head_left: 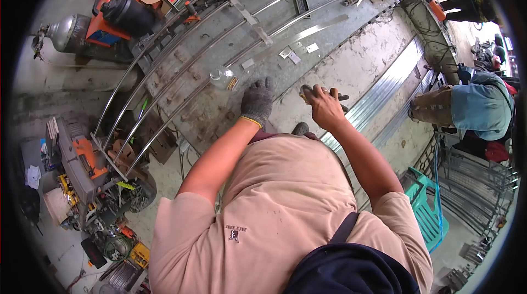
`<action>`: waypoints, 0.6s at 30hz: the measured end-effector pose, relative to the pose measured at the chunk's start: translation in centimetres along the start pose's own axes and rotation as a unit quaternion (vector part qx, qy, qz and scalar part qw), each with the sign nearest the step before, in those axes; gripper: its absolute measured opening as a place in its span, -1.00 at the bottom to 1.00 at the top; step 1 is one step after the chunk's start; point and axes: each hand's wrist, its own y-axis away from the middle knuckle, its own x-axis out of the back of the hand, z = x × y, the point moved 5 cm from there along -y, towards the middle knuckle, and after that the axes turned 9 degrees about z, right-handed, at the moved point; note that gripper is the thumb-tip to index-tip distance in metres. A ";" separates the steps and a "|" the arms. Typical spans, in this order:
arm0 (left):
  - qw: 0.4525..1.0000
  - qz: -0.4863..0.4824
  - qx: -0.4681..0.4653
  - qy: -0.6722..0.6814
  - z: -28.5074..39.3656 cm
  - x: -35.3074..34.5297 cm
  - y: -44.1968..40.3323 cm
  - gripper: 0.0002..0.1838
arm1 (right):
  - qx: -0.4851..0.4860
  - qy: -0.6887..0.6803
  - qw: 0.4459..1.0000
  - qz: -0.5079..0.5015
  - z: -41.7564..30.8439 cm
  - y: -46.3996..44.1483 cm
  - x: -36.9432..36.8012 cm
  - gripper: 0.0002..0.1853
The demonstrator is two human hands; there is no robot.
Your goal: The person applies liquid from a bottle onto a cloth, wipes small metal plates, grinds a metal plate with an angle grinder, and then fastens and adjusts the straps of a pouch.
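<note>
Tool [343, 97] right of centre, judged light and stiff, is suitably gripped mid-length by right hand [326, 106]; left hand's [257, 101] closure unclear.

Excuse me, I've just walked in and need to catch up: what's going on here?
Someone in a tan shirt is at a metal table. Their gloved left hand is close to a clear container; what it might be holding doesn't show. Their bare right hand grips a dark object, too covered to name. Long metal tubes stretch over the table, with small metal plates nearby. Another person is off to the right.
</note>
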 end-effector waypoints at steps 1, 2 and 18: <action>0.999 0.011 -0.020 -0.027 0.2 -0.2 -0.3 -0.39 | 0.004 -0.003 1.000 0.005 -0.2 -0.1 -0.1 -0.47; 0.998 0.022 -0.039 -0.053 0.2 -0.5 -0.7 -0.38 | 0.008 -0.005 1.000 0.010 -0.4 -0.2 -0.1 -0.47; 0.996 0.049 -0.044 0.055 -1.1 1.2 3.8 -0.12 | 0.093 0.011 0.995 0.013 -4.3 -5.9 -0.9 -0.40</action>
